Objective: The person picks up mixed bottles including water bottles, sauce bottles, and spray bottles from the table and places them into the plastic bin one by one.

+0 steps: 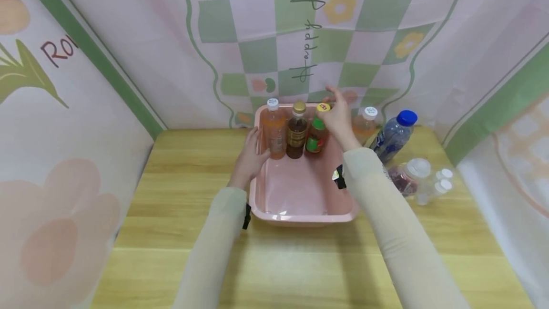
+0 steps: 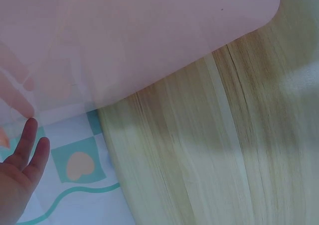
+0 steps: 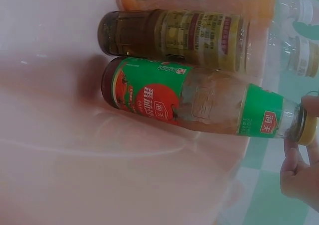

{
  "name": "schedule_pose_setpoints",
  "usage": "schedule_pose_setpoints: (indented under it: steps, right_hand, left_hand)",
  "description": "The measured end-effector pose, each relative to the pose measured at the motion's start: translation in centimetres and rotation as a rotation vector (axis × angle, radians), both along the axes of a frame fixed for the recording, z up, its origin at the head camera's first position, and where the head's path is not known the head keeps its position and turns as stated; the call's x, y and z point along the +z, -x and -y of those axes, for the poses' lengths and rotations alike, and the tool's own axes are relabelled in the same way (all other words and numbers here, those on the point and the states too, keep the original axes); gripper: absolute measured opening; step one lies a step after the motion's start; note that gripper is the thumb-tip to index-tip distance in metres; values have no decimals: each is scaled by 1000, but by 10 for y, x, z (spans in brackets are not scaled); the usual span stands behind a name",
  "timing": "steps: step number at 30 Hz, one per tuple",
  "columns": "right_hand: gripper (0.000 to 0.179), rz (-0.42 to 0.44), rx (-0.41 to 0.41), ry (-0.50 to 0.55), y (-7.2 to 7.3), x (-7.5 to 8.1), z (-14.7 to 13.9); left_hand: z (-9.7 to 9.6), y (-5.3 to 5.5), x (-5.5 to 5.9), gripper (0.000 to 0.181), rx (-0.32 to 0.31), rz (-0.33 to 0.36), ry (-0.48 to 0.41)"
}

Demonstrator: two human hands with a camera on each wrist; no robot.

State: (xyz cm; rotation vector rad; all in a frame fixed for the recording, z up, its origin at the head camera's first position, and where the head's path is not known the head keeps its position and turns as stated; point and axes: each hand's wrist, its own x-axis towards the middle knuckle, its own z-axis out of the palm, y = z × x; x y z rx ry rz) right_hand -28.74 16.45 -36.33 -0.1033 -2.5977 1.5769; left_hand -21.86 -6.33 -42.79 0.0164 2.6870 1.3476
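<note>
My right hand (image 1: 339,120) pinches a glass sauce bottle (image 3: 149,98) with a green and red label near its yellow cap. The bottle stands upright in a pink basin (image 1: 303,218), at its far end. Beside it inside the basin are a dark bottle (image 1: 296,137) with a gold cap and an orange drink bottle (image 1: 274,132) with a white cap. My left hand (image 1: 250,159) holds the basin's left rim, thumb over the inside. In the left wrist view, fingertips of the left hand (image 2: 22,170) touch the outer wall.
Right of the basin stand another white-capped orange bottle (image 1: 364,125), a blue-capped bottle (image 1: 393,136), a jar (image 1: 409,176) with a clear lid and small white-capped bottles (image 1: 435,187). The wooden table (image 1: 184,180) meets a patterned cloth (image 1: 257,56) behind the basin.
</note>
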Motion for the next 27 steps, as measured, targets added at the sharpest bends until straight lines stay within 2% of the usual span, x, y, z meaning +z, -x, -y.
schedule_pose_setpoints:
  steps: [9,13,27]
  right_hand:
    - [75,-8,-34,-49,-1,-13,-4]
    - [73,2,-47,-41,-2,-18,-5]
    - [69,-24,-55,-31,1,-23,-5]
  left_hand:
    - [-1,1,0,71,-9,19,-1]
    - [0,0,0,72,-11,29,-3]
    - [-1,0,0,72,-14,27,-6]
